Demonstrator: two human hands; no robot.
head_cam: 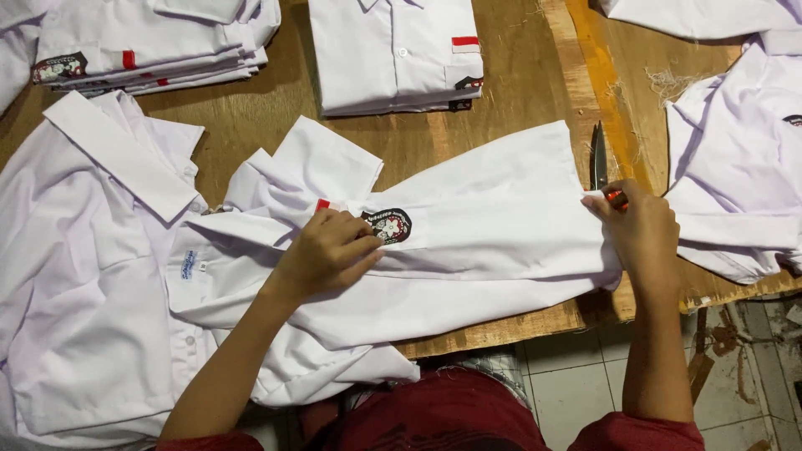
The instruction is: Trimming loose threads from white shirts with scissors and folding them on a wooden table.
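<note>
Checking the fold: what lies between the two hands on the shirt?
In the head view, only smooth white shirt cloth spans from the left hand to the right hand, with a dark sewn badge beside the left fingers.

Both hands down (fingers curled)

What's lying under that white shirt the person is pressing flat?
Under the white shirt with the dark sleeve badge shows a wooden board table, and another white collared shirt at its left. The left hand presses on top. Whatever lies beneath its middle is covered.
</note>
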